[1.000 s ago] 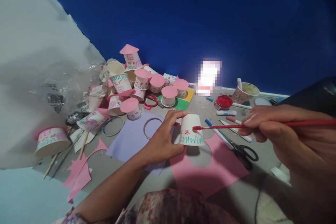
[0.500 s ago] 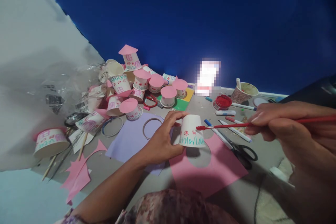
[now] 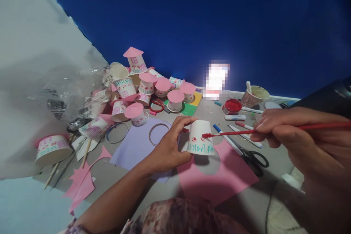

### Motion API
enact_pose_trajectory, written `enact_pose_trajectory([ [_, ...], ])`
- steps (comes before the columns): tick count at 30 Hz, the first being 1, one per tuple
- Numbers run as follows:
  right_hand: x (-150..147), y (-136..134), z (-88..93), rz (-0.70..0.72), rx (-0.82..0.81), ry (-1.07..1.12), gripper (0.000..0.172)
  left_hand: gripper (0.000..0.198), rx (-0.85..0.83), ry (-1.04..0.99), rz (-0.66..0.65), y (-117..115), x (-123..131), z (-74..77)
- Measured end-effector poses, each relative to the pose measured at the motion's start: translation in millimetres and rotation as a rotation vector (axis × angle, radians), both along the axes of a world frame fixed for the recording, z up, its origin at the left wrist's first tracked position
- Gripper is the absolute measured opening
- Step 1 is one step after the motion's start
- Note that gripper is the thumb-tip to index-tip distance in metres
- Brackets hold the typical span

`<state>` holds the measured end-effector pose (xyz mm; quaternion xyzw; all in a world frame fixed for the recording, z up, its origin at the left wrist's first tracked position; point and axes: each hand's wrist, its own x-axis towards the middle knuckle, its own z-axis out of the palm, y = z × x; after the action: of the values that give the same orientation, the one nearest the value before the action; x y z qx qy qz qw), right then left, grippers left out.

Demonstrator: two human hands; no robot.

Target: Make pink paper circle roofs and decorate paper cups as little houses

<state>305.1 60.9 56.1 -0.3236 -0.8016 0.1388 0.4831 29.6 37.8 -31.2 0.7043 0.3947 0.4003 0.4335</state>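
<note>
My left hand (image 3: pixel 171 144) grips a white paper cup (image 3: pixel 199 129) from its left side, rim downward, above the pink paper. Green zigzag strokes run around the cup near its rim, with red dabs just above them. In my right hand (image 3: pixel 290 135) is a thin red paintbrush (image 3: pixel 241 132), its handle pinched between thumb and fingers. The brush's red-coated tip is at the cup's side, by the red dabs. An open jar of red paint (image 3: pixel 231 106) stands behind the brush.
Pink paper with a cut-out hole (image 3: pixel 219 186) lies below the cup. Black scissors (image 3: pixel 253 161) and several markers (image 3: pixel 235 117) are on the right. Decorated cups with pink paper roofs (image 3: pixel 134 111) crowd the left, near tape rings (image 3: pixel 117 132) and plastic bags (image 3: pixel 65 98). A bright blurred screen (image 3: pixel 216 80) stands behind.
The brush tip has moved slightly left and down across the cup's side, and my right hand has shifted a little left with it. My left hand and the cup stay almost still.
</note>
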Motion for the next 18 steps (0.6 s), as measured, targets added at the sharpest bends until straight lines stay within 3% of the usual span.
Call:
enact_pose_trajectory([
  [3, 0.0, 1.1, 1.6, 0.036, -0.004, -0.039, 0.018, 0.084, -0.007, -0.007, -0.005, 0.1, -0.2, -0.1],
  [8, 7.0, -0.9, 0.1, -0.051, 0.011, 0.02, 0.018, 0.084, -0.01, -0.007, -0.009, 0.5, -1.7, -0.3],
  [18, 1.4, 1.2, 3.7, 0.091, -0.018, -0.033, 0.02, 0.087, -0.011, 0.007, -0.04, -0.4, 1.0, 2.2],
])
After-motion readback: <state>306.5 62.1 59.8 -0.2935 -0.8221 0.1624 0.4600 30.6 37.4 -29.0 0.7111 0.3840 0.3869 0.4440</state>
